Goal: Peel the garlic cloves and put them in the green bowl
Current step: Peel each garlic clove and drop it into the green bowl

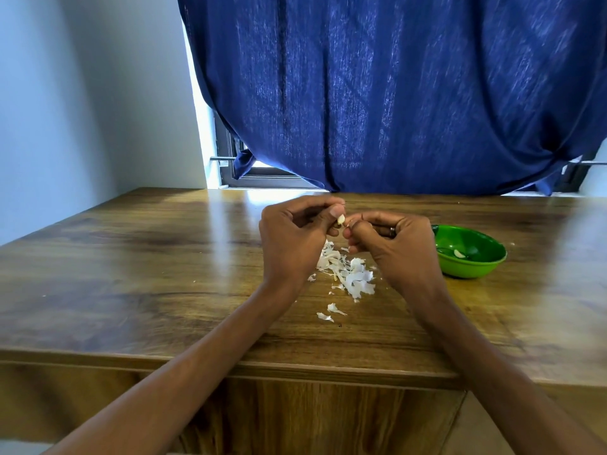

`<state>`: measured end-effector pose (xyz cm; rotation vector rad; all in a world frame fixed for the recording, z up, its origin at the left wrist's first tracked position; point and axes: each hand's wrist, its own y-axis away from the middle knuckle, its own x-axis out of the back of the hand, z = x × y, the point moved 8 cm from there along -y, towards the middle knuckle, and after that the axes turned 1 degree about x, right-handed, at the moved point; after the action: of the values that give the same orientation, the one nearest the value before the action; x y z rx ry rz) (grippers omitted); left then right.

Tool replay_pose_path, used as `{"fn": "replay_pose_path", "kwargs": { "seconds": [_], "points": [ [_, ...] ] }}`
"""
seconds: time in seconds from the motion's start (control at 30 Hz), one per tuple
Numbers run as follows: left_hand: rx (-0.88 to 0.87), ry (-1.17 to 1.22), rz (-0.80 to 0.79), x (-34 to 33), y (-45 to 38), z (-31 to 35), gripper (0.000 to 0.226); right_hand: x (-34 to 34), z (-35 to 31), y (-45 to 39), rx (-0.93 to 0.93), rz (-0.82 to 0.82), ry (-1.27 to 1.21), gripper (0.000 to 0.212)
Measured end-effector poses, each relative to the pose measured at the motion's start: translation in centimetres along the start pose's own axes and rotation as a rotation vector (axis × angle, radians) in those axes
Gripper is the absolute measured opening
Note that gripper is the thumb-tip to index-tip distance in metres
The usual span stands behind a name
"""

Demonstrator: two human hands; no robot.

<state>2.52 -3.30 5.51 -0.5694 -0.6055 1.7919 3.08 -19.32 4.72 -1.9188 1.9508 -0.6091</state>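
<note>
Pinching one small garlic clove [341,220] between curled fingers, left hand [295,238] and right hand [394,244] meet above papery peels [348,274] on a wooden surface [131,274]; green bowl [469,267] just right, blue curtain [394,93] behind.

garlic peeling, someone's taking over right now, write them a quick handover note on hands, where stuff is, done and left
Left hand: pinches the garlic clove above the table.
Right hand: fingers curled at the clove's other end, picking at its skin.
Green bowl: on the table, right of the hands, with at least one peeled clove inside.
Peel scraps: piled on the table under the hands.
Done: some peeling, one clove bowled.
Left: finish this clove and drop it in the bowl. No other unpeeled cloves are visible.
</note>
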Motion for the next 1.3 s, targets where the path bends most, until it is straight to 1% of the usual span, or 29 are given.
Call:
{"fn": "replay_pose_path", "kwargs": {
  "seconds": [0.1,0.17,0.3,0.37,0.47,0.53,0.67,0.87,1.0,1.07,1.13,1.2,1.23,1.3],
  "points": [
    [0.047,0.066,0.0,0.1,-0.3,-0.5,0.013,-0.1,0.1,0.0,-0.012,-0.013,-0.027,0.011],
    [0.067,0.077,0.002,0.2,-0.4,-0.8,0.013,0.0,0.2,-0.1,-0.016,-0.015,-0.001,0.011],
    [0.064,0.054,0.017,0.5,-0.5,-0.9,0.013,0.4,0.6,-0.2,-0.001,0.008,0.078,0.021],
    [0.051,0.04,0.023,0.5,-0.5,-0.8,0.013,0.5,0.6,-0.2,0.034,0.012,0.183,0.022],
    [0.046,0.046,0.023,0.6,-0.5,-0.6,0.013,0.4,0.5,-0.2,0.077,-0.005,0.384,0.007],
    [0.036,0.038,0.015,0.5,-0.4,-0.5,0.012,0.6,0.5,-0.2,0.077,0.002,0.427,0.009],
    [0.025,0.023,-0.008,0.2,-0.4,-0.2,0.013,1.0,0.7,-0.4,0.054,0.023,0.393,0.014],
    [0.02,0.024,0.01,0.4,-0.4,-0.4,0.014,0.7,0.3,-0.5,0.143,0.028,0.401,0.033],
    [0.023,0.011,0.016,0.4,-0.4,-0.5,0.013,0.8,0.1,-0.5,0.176,0.045,0.342,0.033],
    [0.023,0.012,0.019,0.4,-0.3,-0.4,0.012,0.5,0.1,-0.5,0.176,0.014,0.331,0.034],
    [0.025,0.014,0.022,0.4,-0.3,-0.4,0.011,0.1,0.5,-0.7,0.147,-0.054,0.356,0.043],
    [0.033,0.019,0.026,0.4,-0.2,-0.3,0.011,-0.3,0.9,-0.5,0.119,-0.101,0.432,0.05],
    [0.04,0.019,0.026,0.4,-0.1,-0.4,0.01,-0.4,0.8,-0.4,0.127,-0.1,0.457,0.051],
    [0.057,0.019,0.02,0.3,0.1,-0.5,0.009,-0.1,0.2,-0.2,0.189,-0.055,0.419,0.043]
  ]
}}
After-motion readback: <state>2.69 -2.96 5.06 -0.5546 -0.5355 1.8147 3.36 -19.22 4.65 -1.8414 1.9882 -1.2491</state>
